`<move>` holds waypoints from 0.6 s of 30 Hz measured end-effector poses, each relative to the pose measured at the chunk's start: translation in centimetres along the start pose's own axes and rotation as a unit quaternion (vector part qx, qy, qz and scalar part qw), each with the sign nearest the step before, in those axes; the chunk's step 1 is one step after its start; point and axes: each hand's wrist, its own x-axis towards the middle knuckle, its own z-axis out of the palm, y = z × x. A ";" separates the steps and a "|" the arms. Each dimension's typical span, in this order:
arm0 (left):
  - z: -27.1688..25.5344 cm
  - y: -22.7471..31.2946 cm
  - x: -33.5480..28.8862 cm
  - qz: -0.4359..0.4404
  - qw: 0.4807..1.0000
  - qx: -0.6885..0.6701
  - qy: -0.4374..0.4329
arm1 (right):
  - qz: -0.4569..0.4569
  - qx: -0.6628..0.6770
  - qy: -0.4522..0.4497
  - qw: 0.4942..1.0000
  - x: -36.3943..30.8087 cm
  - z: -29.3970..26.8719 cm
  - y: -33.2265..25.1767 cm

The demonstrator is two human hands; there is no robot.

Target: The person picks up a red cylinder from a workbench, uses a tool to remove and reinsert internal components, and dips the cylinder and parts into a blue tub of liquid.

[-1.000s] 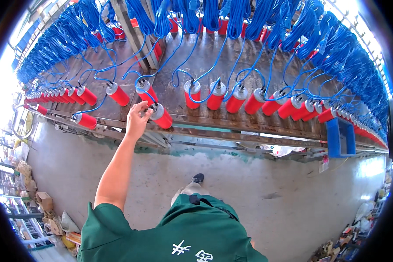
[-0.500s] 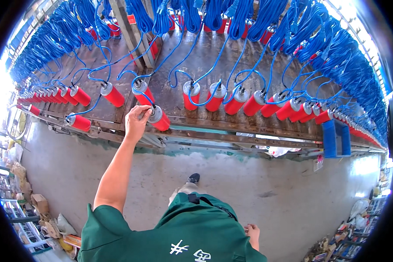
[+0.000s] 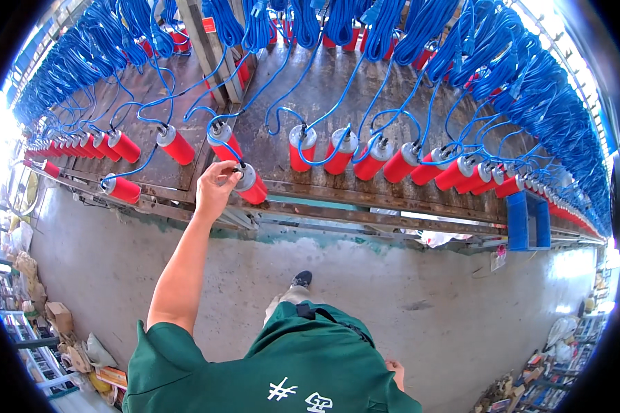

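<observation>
Touching the silver cap [image 3: 246,176] of a red cylinder [image 3: 255,191], the L hand [image 3: 215,184] had thumb & index bent close tog. near the black cable fitting [image 3: 241,164]; couldn't tell if clamped or just resting, as fingers hid the contact. Cyl. sat at the front edge of the bench [image 3: 269,153], cap toward the person, prob. for easy one-handed reach. A row of red cylinders [image 3: 397,168] ran alongside, w/ blue cable coils [image 3: 341,26] hung above, prob. to keep slack off the benchtop. R hand [image 3: 395,369] was low by the green shirt [image 3: 220,378], mostly hidden; grip unclear.
</observation>
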 end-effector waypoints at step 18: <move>10.6 -7.1 -22.7 -0.203 0.976 0.053 -0.051 | 0.115 0.083 0.033 0.989 -2.2 -1.2 4.1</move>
